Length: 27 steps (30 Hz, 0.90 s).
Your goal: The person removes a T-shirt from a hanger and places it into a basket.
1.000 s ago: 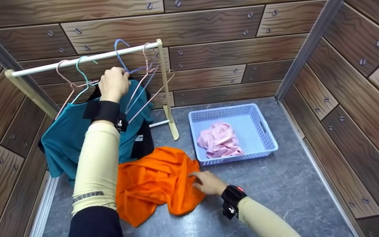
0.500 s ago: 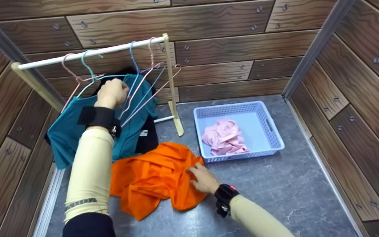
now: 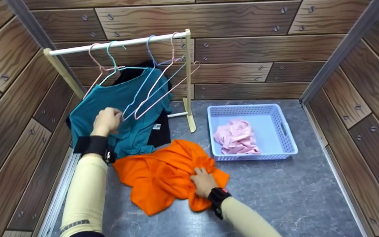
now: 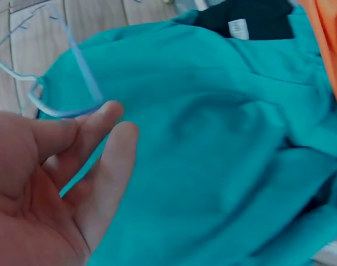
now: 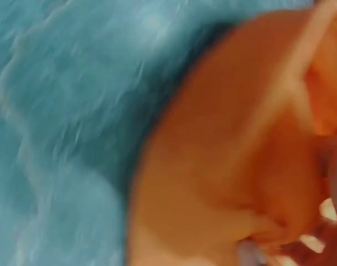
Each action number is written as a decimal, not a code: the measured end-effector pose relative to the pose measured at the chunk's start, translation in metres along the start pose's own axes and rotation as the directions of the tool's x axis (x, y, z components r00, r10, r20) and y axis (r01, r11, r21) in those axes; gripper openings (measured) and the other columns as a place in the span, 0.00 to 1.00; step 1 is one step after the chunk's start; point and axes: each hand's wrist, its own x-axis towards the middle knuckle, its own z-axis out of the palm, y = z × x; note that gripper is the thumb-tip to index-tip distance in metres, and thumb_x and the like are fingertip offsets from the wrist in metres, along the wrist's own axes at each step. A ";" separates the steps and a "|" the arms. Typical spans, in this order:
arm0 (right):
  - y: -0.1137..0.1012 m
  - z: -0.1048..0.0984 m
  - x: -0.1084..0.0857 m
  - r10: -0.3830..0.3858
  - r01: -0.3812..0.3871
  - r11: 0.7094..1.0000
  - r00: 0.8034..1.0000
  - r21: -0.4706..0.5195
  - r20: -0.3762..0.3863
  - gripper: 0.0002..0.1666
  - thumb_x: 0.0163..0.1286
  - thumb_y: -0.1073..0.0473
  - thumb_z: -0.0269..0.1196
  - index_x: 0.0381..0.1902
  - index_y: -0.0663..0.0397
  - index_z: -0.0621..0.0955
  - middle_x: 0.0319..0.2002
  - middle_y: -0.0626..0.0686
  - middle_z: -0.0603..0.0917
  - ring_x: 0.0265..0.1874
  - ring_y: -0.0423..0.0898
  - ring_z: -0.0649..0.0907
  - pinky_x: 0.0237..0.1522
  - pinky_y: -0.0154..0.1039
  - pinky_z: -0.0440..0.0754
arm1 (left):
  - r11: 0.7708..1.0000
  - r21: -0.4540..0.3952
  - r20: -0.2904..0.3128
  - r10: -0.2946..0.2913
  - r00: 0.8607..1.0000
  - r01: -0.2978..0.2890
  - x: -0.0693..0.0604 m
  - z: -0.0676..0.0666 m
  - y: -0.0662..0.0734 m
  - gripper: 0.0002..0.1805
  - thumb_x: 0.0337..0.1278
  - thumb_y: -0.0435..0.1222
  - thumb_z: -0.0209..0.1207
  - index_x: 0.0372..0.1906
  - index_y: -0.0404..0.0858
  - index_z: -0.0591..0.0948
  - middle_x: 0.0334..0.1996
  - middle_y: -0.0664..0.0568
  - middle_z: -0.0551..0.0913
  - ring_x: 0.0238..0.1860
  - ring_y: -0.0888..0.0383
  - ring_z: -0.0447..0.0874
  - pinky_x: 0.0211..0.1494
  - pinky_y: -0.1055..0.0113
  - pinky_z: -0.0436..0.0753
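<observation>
Near the lower corner of a blue hanger (image 3: 139, 89) is my left hand (image 3: 107, 120), its fingers loosely bent; the left wrist view shows the hanger's corner at the fingertips, with no grip around it. Behind that hand hangs a teal shirt (image 3: 110, 95) on a mint hanger (image 3: 112, 59). My right hand (image 3: 204, 182) grips a fold of a crumpled orange garment (image 3: 163, 174) on the floor. In the blurred right wrist view the orange cloth (image 5: 212, 166) bunches up at the fingers, which are partly out of frame.
The garment rack (image 3: 137, 41) also bears pink hangers (image 3: 173, 49) and a black garment (image 3: 161, 131) behind the teal shirt. To the right, a blue basket (image 3: 268, 123) holds a crumpled pink garment (image 3: 237, 136). Wood-patterned walls enclose the grey floor (image 3: 291, 191).
My left hand has come down from the blue hanger's upper part, by the rail, to its lower corner. My right hand has moved onto the orange garment and gathered it; its right edge now spreads out.
</observation>
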 end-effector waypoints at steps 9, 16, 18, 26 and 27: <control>0.006 -0.016 0.010 0.233 -0.218 0.968 0.964 0.121 -0.128 0.40 0.60 0.35 0.64 0.67 0.40 0.70 0.71 0.62 0.62 0.59 0.67 0.73 0.35 0.58 0.82 | 0.997 0.031 0.236 -0.077 0.969 0.072 -0.018 0.054 -0.023 0.16 0.73 0.37 0.46 0.49 0.34 0.82 0.40 0.44 0.86 0.30 0.54 0.84 0.31 0.64 0.85; -0.024 0.015 0.000 0.197 -0.197 0.980 0.980 -0.029 -0.022 0.48 0.48 0.23 0.65 0.65 0.33 0.72 0.76 0.66 0.53 0.55 0.67 0.73 0.33 0.50 0.83 | 0.998 0.054 0.336 -0.032 0.941 0.014 -0.024 0.107 -0.007 0.14 0.72 0.39 0.50 0.45 0.38 0.84 0.37 0.46 0.86 0.29 0.55 0.82 0.32 0.64 0.85; -0.026 0.018 -0.001 0.183 -0.186 0.982 0.981 -0.042 -0.064 0.40 0.51 0.30 0.69 0.59 0.38 0.76 0.72 0.66 0.61 0.52 0.65 0.74 0.30 0.50 0.83 | 0.999 0.046 0.348 -0.014 0.937 -0.002 -0.024 0.113 -0.002 0.14 0.72 0.39 0.50 0.43 0.39 0.85 0.36 0.46 0.86 0.27 0.55 0.82 0.30 0.64 0.85; -0.002 -0.004 0.004 0.139 -0.127 0.981 0.988 0.147 -0.072 0.19 0.50 0.61 0.70 0.42 0.50 0.81 0.44 0.56 0.80 0.40 0.59 0.81 0.35 0.53 0.81 | 1.000 0.013 0.386 0.011 0.922 -0.018 -0.025 0.119 0.010 0.14 0.72 0.42 0.51 0.42 0.39 0.85 0.36 0.48 0.87 0.32 0.53 0.85 0.32 0.61 0.87; 0.002 -0.007 0.005 0.130 -0.117 0.978 0.989 0.175 -0.070 0.19 0.50 0.63 0.70 0.42 0.51 0.81 0.42 0.56 0.82 0.38 0.59 0.82 0.36 0.53 0.81 | 1.000 0.005 0.388 0.013 0.922 -0.016 -0.025 0.119 0.010 0.14 0.72 0.42 0.51 0.43 0.39 0.85 0.37 0.48 0.87 0.33 0.53 0.86 0.33 0.61 0.87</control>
